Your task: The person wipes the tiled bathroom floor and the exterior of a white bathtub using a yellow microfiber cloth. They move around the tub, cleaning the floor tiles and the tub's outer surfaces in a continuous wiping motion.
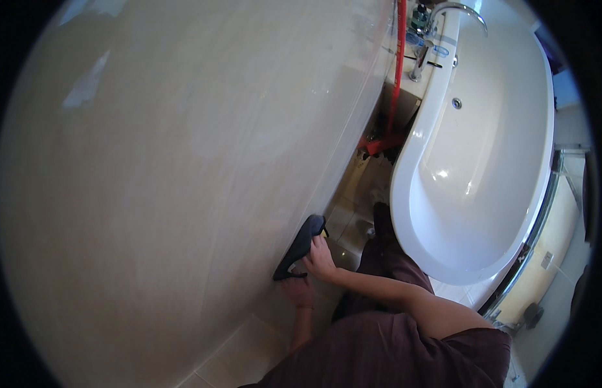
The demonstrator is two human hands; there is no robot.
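Note:
A dark, elongated object (298, 250), perhaps a cloth-covered pad, lies against the glossy beige wall (184, 169). Its black ends bend outward, and a small yellow bit shows near the upper one. My right hand (321, 259) grips it near the upper end, fingers over its inner side. At the lower end my left hand (298, 291) holds it from below; that hand's fingertips are partly hidden behind the object.
To the right stands a white freestanding bathtub (402, 203) with a chrome faucet (419, 65). A red pole (398, 63) rises from a red base (383, 144) between tub and wall. Bottles (419, 17) crowd the ledge. Tiled floor (242, 344) borders the wall.

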